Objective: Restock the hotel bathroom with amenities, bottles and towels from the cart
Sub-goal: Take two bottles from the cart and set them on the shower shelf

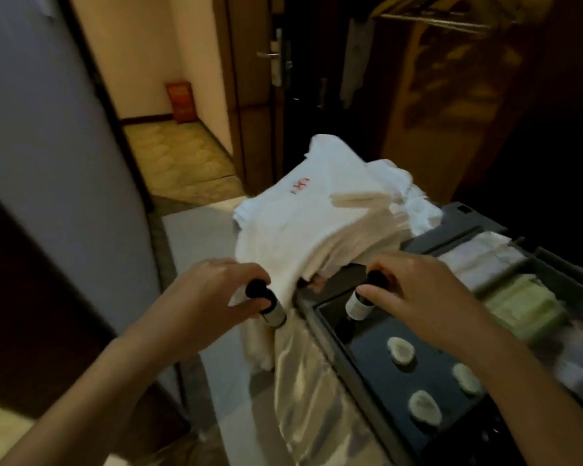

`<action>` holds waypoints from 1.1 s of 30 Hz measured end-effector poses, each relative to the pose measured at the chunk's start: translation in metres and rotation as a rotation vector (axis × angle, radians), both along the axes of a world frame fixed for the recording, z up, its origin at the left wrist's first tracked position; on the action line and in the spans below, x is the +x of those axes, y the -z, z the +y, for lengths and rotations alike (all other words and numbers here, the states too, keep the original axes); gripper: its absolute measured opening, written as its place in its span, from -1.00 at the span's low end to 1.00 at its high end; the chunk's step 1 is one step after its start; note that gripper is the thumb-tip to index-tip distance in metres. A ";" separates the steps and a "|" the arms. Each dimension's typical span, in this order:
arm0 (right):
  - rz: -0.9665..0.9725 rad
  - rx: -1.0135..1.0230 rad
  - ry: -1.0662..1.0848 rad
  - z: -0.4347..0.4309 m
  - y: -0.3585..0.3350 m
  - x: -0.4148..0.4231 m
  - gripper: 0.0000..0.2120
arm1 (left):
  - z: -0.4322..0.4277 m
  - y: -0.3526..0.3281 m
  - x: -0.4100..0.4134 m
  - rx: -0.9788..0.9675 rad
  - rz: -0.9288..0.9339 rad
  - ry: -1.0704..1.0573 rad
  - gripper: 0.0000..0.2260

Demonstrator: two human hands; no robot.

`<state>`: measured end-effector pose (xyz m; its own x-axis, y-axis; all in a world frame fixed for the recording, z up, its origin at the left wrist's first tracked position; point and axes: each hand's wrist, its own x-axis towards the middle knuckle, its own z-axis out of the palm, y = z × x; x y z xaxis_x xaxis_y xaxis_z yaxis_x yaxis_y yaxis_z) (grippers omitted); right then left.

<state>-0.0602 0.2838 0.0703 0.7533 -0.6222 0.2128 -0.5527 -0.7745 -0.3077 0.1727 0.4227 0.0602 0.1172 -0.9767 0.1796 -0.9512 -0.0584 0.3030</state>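
Left hand: the left hand, at lower centre-left of the frame, had its fingers and thumb curled round the neck of a small bottle.
Left bottle: the left bottle, pale with a black cap, was tilted just outside the cart's left edge, in front of the hanging cloth.
Right hand: the right hand, at centre-right, was clamped with fingers and thumb on the top of a second bottle.
Right bottle: the right bottle, also black-capped, was at the far left corner of the dark tray; whether it stood on the tray or was lifted, I cannot tell.
Towels: the stack of white towels lay at the centre of the frame on the far end of the cart, one bearing red marks, with cloth drooping over the left side.
Tray: the dark tray filled the lower right and held three round white soaps, well apart from each other.
Compartments: the side compartments, at the right edge, held pale packets, blurred.
Background: a door handle showed at top centre and a red box stood at upper left by the wall.
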 end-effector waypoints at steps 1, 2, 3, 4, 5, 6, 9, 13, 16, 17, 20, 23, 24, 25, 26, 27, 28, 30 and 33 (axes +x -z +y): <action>-0.001 0.011 -0.048 0.005 -0.002 0.017 -0.84 | 0.013 -0.002 0.011 0.001 -0.001 -0.043 -0.79; -0.004 0.022 -0.093 0.011 -0.004 0.036 -0.84 | 0.028 -0.003 0.022 0.014 0.001 -0.089 -0.79; -0.002 0.028 -0.134 0.017 -0.006 0.055 -0.85 | 0.044 -0.005 0.032 0.039 -0.001 -0.141 -0.78; 0.002 0.028 -0.176 0.024 -0.007 0.075 -0.84 | 0.061 -0.006 0.042 0.065 -0.010 -0.197 -0.78; 0.007 0.025 -0.222 0.032 -0.007 0.097 -0.83 | 0.080 -0.006 0.054 0.079 -0.025 -0.250 -0.77; 0.012 0.025 -0.273 0.041 -0.007 0.118 -0.82 | 0.099 -0.006 0.064 0.077 -0.035 -0.294 -0.77; 0.025 0.023 -0.429 0.074 -0.003 0.177 -0.86 | 0.160 -0.006 0.095 0.069 -0.029 -0.419 -0.77; 0.024 -0.005 -0.604 0.130 0.000 0.252 -0.87 | 0.240 -0.003 0.140 0.086 0.007 -0.587 -0.78; 0.033 -0.022 -0.727 0.173 0.000 0.302 -0.88 | 0.293 -0.001 0.169 0.088 -0.001 -0.712 -0.78; 0.041 -0.020 -0.761 0.189 0.000 0.317 -0.88 | 0.310 -0.002 0.178 0.089 -0.005 -0.758 -0.79; 0.049 -0.016 -0.851 0.233 0.000 0.356 -0.83 | 0.359 0.000 0.202 0.103 -0.014 -0.855 -0.79; 0.015 -0.001 -0.933 0.276 -0.001 0.393 -0.80 | 0.403 0.000 0.218 0.102 -0.003 -0.944 -0.79; 0.010 0.002 -0.961 0.292 -0.002 0.405 -0.81 | 0.416 -0.001 0.222 0.094 0.005 -0.970 -0.79; 0.009 0.005 -0.990 0.309 -0.004 0.416 -0.81 | 0.430 -0.002 0.224 0.088 0.013 -0.994 -0.79; 0.002 0.006 -1.026 0.325 -0.006 0.427 -0.81 | 0.442 -0.004 0.227 0.083 0.018 -1.020 -0.78; -0.014 0.000 -1.071 0.341 -0.007 0.439 -0.81 | 0.455 -0.006 0.230 0.082 0.017 -1.048 -0.77; -0.030 -0.006 -1.119 0.357 -0.010 0.451 -0.81 | 0.467 -0.008 0.233 0.083 0.010 -1.077 -0.76; -0.030 -0.009 -1.213 0.386 -0.014 0.476 -0.81 | 0.492 -0.012 0.239 0.079 -0.009 -1.135 -0.77; -0.031 0.003 -1.339 0.428 -0.018 0.520 -0.82 | 0.525 -0.020 0.252 0.057 -0.023 -1.230 -0.78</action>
<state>0.4597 0.7113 0.0886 0.7737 0.5862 0.2404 0.6335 -0.7095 -0.3088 0.4245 0.9480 0.0801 0.9621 -0.2248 0.1545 -0.2586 -0.9319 0.2545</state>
